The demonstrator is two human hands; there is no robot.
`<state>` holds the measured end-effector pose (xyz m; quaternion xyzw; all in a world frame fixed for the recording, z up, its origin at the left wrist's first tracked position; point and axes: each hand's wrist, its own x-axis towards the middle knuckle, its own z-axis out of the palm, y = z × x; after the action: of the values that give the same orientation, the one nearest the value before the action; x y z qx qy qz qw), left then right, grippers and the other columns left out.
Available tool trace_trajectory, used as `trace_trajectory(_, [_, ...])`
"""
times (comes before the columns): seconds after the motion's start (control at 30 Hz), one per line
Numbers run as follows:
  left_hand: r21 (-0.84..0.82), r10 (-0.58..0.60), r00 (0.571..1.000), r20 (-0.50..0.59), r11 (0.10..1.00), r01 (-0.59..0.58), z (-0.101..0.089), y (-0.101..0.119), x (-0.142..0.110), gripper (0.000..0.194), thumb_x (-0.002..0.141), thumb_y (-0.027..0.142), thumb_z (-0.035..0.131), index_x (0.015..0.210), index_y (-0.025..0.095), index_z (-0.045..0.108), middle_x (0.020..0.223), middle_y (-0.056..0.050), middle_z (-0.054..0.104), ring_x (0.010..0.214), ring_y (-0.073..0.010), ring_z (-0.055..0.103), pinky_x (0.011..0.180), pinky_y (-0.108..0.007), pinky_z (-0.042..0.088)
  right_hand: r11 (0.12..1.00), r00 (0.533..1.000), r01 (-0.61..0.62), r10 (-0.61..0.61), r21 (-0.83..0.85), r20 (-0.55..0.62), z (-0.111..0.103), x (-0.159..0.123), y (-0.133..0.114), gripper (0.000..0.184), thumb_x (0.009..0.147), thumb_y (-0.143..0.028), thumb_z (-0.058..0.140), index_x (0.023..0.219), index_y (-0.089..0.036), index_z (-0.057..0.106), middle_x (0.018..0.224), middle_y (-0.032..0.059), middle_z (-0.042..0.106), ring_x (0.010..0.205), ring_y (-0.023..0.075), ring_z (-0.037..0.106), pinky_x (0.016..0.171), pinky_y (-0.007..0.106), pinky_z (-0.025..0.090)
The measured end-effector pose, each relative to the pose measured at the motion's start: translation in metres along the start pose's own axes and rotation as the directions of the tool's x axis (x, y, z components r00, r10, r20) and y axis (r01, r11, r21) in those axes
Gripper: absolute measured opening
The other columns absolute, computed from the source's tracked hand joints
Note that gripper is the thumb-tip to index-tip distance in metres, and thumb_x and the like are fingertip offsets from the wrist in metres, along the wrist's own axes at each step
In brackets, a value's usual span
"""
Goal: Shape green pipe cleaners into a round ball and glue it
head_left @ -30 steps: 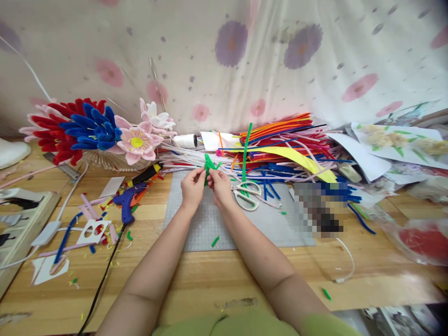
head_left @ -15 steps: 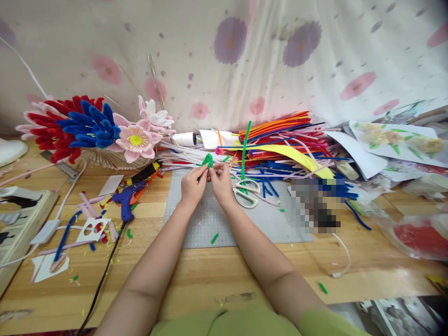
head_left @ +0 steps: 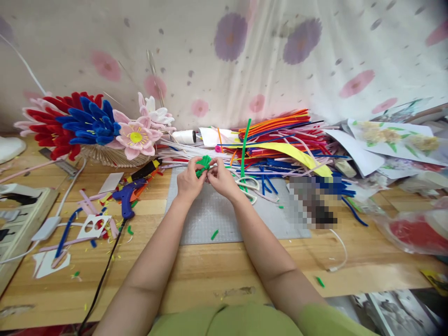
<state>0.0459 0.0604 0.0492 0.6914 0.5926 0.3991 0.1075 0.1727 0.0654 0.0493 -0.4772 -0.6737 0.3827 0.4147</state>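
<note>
Both hands meet over the upper part of the grey cutting mat [head_left: 210, 214]. Between them is a fuzzy green pipe-cleaner piece [head_left: 204, 163], bent into a small leaf-like shape. My left hand [head_left: 190, 180] has its fingers closed around the piece's left side. My right hand [head_left: 222, 177] pinches at its lower right edge, and the fingertips partly hide it. Just right of my right hand lie white-handled scissors [head_left: 250, 183], their blades hidden. A long green pipe cleaner [head_left: 244, 154] stretches upward behind them. One short green offcut [head_left: 214, 234] rests on the mat.
A purple glue gun [head_left: 128, 196] with a black cord lies left among scraps. Fuzzy flowers [head_left: 91, 121] stand at the back left. Bundles of coloured pipe cleaners [head_left: 280, 128] line the back. A power strip [head_left: 31, 224] sits far left, a pixelated object [head_left: 315, 203] right of the mat.
My hands have turned the green piece, so more of its face shows between the fingers. My right hand has shifted slightly right, covering more of the scissors. The view has tilted slightly.
</note>
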Motion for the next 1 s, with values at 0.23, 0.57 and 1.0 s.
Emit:
trace_trajectory(0.23, [-0.065,0.098,0.988,0.121,0.994,-0.090,-0.007,0.003,0.001,0.043,0.081,0.021,0.051,0.123,0.023,0.043,0.095,-0.001,0.069,0.089,-0.0161,0.064,0.076,-0.026,0.044,0.965,0.988,-0.096,0.123,0.243,-0.097,0.001,0.000,0.009,0.022,0.070,-0.021,0.048,0.078,-0.024,0.027,0.061,-0.0083,0.053,0.054,0.0113,0.059,0.055,0.025,0.047])
trace_trajectory(0.57, [0.056,0.059,0.970,0.238,0.996,-0.074,-0.016,0.010,0.003,0.052,0.079,0.018,0.053,0.129,0.025,0.042,0.096,-0.002,0.069,0.091,-0.0184,0.063,0.077,-0.027,0.043,0.989,0.973,-0.134,0.145,0.069,-0.180,0.004,-0.003,0.006,0.021,0.069,-0.019,0.045,0.085,-0.024,0.032,0.060,-0.0076,0.054,0.050,0.0107,0.053,0.051,0.023,0.041])
trace_trajectory(1.0, [0.118,0.121,0.943,0.311,0.979,-0.164,-0.006,0.009,-0.004,0.046,0.078,0.019,0.053,0.122,0.020,0.038,0.097,-0.004,0.068,0.089,-0.0207,0.064,0.074,-0.030,0.044,0.684,0.864,0.333,0.053,-0.648,0.501,-0.065,0.036,-0.040,0.015,0.073,-0.017,0.057,0.079,-0.020,0.070,0.080,0.0032,0.068,0.077,0.0168,0.056,0.069,0.027,0.036])
